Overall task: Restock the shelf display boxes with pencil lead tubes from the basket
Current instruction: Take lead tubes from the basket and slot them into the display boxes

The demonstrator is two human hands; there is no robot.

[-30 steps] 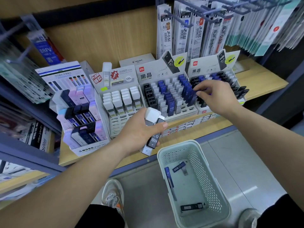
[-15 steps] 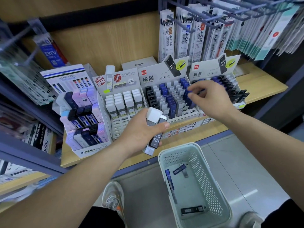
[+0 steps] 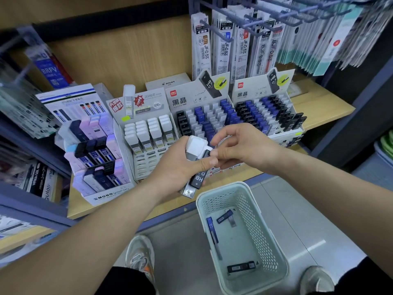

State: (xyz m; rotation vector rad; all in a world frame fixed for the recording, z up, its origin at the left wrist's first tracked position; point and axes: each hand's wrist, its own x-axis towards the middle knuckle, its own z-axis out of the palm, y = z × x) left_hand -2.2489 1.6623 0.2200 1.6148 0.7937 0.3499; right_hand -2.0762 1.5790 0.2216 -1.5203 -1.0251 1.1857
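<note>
The left hand (image 3: 178, 169), gripping a bundle of lead tubes (image 3: 196, 167), and the right hand (image 3: 246, 147), pinching at its top, blocked the front of the left deli box (image 3: 185, 99). From them, 9 to 2 o'clock was walled by tightly packed boxes: MONO graph box (image 3: 110, 195), white-capped lead box (image 3: 146, 162) and right deli box (image 3: 251, 92). Hanging refill packs (image 3: 225, 47) closed the room above at 12 to 1. Bare shelf board (image 3: 323, 107) lay open at 2 o'clock. At 6 the basket (image 3: 258, 226) stood open-topped, with bare floor (image 3: 308, 226) at 4.
</note>
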